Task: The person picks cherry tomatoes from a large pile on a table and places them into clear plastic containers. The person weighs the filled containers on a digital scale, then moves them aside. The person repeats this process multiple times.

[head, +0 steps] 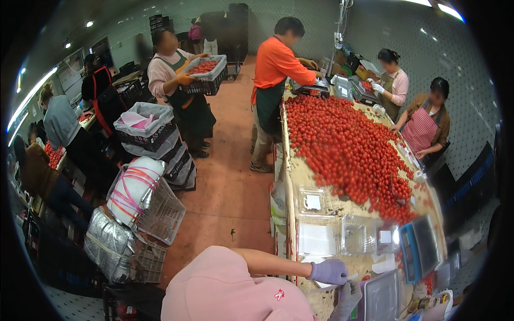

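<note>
My left hand (330,272), in a purple knit glove, reaches over the table with its fingers closed on a small white slip (352,277), possibly a label. Just below it is my right hand (350,295), in a grey glove, its fingertips close to the slip. Whether the right fingers also grip it is not clear. Beside my right hand stands a purple-bodied scale (379,295) with a clear plastic tray on top. White paper sheets (317,267) lie partly under my left wrist. A single cherry tomato (366,277) rests near the slip.
A large heap of cherry tomatoes (345,148) covers the wooden table (299,168). Clear clamshell boxes (359,234), a blue scale (409,250) and a tape dispenser (435,303) lie nearer. Co-workers stand around the table; one person carries a lined crate (207,80). Stacked crates (150,132) stand across the aisle.
</note>
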Demonstrator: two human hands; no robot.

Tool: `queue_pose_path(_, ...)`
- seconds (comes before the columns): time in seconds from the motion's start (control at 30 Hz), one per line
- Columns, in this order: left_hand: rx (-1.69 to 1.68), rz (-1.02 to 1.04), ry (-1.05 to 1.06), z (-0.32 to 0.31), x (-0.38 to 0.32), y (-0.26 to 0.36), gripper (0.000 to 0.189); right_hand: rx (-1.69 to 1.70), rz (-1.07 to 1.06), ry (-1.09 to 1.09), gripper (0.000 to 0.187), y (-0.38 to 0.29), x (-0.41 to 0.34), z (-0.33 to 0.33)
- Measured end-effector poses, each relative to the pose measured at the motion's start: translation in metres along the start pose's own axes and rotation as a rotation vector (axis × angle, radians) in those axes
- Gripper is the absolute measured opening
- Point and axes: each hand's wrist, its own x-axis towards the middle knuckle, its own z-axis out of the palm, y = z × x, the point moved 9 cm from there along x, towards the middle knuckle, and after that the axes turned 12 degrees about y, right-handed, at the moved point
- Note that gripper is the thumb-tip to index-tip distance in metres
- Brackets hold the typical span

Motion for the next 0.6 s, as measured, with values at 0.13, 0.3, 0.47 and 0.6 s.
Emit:
queue_pose_path(0.13, 0.019, 0.031, 0.034, 0.0, 0.0, -0.003, 0.033, -0.005, -0.013, -0.014, 0.009, 0.004, 0.002, 0.003)
queue_pose_path(0.3, 0.006, 0.049, 0.067, -0.001, -0.002, 0.0, 0.031, -0.093, 0.024, -0.04, 0.013, 0.015, 0.003, -0.004)
queue_pose_path(0.47, 0.066, 0.038, 0.004, 0.001, -0.004, 0.004, 0.028, -0.191, -0.104, 0.009, 0.016, -0.027, -0.014, 0.0)
queue_pose_path(0.6, 0.054, 0.107, -0.076, 0.02, -0.008, 0.002, 0.022, -0.346, -0.284, 0.052, 0.017, -0.017, -0.002, -0.011)
